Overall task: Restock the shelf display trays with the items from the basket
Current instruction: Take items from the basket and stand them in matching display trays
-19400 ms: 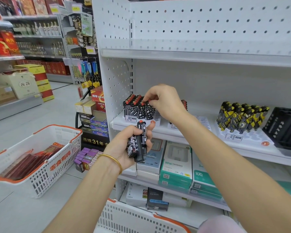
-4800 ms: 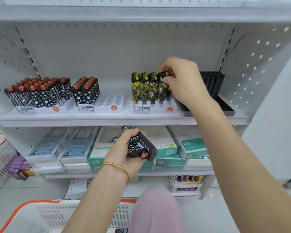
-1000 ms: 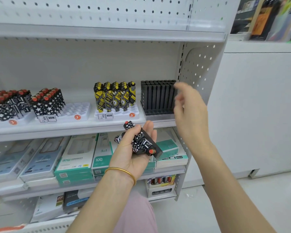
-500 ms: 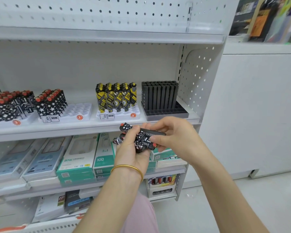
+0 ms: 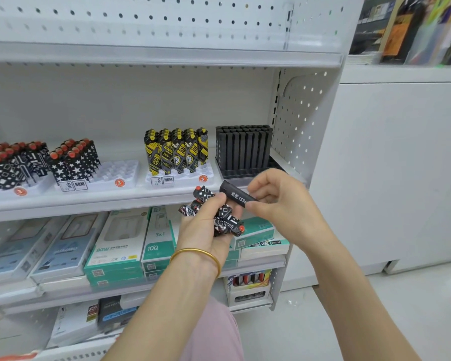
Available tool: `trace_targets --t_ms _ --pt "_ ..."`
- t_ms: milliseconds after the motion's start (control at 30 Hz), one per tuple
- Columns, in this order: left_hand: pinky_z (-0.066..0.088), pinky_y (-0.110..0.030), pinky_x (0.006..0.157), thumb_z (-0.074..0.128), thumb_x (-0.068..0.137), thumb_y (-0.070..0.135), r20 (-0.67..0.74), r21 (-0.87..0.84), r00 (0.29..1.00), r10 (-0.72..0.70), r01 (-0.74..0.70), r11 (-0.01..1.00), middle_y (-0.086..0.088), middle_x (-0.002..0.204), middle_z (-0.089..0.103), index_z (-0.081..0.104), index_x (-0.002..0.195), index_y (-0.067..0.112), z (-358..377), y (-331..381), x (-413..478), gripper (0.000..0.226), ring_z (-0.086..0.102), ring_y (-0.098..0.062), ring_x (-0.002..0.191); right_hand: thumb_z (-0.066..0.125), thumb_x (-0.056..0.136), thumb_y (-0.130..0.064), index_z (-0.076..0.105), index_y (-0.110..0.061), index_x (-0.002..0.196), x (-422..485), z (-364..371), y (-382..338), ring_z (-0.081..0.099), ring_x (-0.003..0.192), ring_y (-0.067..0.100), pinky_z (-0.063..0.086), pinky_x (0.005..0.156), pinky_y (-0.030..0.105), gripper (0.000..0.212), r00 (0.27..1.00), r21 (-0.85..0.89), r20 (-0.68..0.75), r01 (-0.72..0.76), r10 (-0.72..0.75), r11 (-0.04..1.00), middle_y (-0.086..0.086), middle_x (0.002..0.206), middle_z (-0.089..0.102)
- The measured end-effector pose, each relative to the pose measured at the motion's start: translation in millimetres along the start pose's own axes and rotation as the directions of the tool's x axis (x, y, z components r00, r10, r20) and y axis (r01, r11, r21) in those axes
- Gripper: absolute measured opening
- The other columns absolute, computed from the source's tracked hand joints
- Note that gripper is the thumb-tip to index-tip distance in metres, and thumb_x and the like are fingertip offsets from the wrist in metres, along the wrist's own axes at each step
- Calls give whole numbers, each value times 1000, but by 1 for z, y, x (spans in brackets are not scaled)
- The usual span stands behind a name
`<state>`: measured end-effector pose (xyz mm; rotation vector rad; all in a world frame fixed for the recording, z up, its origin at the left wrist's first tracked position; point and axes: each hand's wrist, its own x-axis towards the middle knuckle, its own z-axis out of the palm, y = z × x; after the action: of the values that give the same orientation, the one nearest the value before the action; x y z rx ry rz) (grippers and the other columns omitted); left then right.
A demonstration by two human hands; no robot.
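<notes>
The right hand point(image 5: 281, 199), right of centre in the frame, pinches one black lighter point(image 5: 237, 195) between thumb and forefingers by its lower right end. The lighter lies slanted with its white print facing up, and its other end touches the left hand's fingertips. The left hand point(image 5: 201, 230), at centre, is curled round a loose bundle of patterned lighters point(image 5: 225, 220) whose red caps point several ways. Both hands hang just in front of the edge of the middle shelf point(image 5: 89, 201).

The step in hand looks like sorting the black lighter out of the bundle and seating it in the black tray point(image 5: 235, 175). That tray sits at the right end of the shelf, just above the right hand.

- **Lift clear first:** raise the lighter free of the bundle before turning it, so nothing gets dragged out of the left palm.
- **Match the others:** turn it upright like the black lighters point(image 5: 242, 147) already standing in the tray; which end goes up I cannot tell from here.
- **Pick a socket:** the back rows look full, so aim for a free socket nearer the front, lower the lighter straight down, and let go only once it stands by itself.
- **Mind the neighbours:** reach in from the front, with the wrist away from the yellow lighters point(image 5: 177, 149) in the next tray to the left.
- **Grip the bundle firmly:** it sits untidily in the left hand, and a piece could slip toward the floor.
</notes>
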<state>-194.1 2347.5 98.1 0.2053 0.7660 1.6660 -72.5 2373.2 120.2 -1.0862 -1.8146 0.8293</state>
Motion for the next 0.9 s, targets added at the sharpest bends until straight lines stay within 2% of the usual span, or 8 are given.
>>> trace_targets --t_ms 67,167,267,367,467,700,833,900 --pt "59 -33 65 59 84 -4 28 11 999 -18 17 1000 -17 89 71 60 99 -3 1 -1 0 15 72 -20 72 66 79 1 56 -29 105 2 -6 -2 51 70 12 47 70 25 41 999 4 -30 33 -33 999 -5 81 59" --pt "58 -36 67 59 82 -5 48 20 996 -73 72 997 -16 78 72 60 86 -4 6 -3 -2 4 72 -21 68 57 83 4 45 -32 131 15 -18 -3 52 72 14 53 72 35 61 985 -36 -162 61 -66 997 -5 83 48" --pt "58 -36 69 59 84 -4 69 42 991 -117 114 993 -15 76 71 60 83 -3 13 -6 -2 2 71 -20 67 52 82 0 39 -31 134 37 -26 -2 59 91 26 52 81 47 61 933 -172 -329 93 -146 981 -1 97 49" --pt "58 -35 72 59 84 -3 89 65 987 -133 128 990 -16 81 71 59 83 -2 18 -9 -1 2 71 -21 70 50 86 0 40 -19 129 58 -27 1 54 100 30 46 84 41 48 873 -345 -437 59 -216 937 7 113 52" --pt "58 -37 74 59 84 -4 94 70 986 -135 128 989 -18 86 71 59 85 -2 19 -10 0 2 71 -22 71 49 91 0 40 -13 128 70 -21 2 54 99 33 41 81 39 40 854 -518 -462 -41 -240 854 11 116 53" --pt "58 -38 73 59 84 -4 83 65 986 -144 139 988 -18 82 71 58 84 -1 16 -6 0 3 71 -22 69 56 90 -7 44 -6 118 81 -14 19 57 95 35 43 79 39 30 880 -548 -436 -93 -189 831 12 109 58" --pt "58 -39 72 60 83 -4 77 59 986 -151 147 987 -19 83 71 58 84 -1 14 -4 3 4 72 -23 70 50 87 5 44 -14 133 80 -17 27 56 99 31 45 84 38 50 917 -561 -328 2 -225 828 13 114 58" --pt "58 -41 70 60 82 -4 80 53 985 -154 150 987 -20 84 71 58 84 -1 14 -4 4 4 72 -23 70 42 86 10 43 -19 136 82 -18 29 56 100 30 46 84 36 58 912 -575 -328 14 -246 818 12 117 59"
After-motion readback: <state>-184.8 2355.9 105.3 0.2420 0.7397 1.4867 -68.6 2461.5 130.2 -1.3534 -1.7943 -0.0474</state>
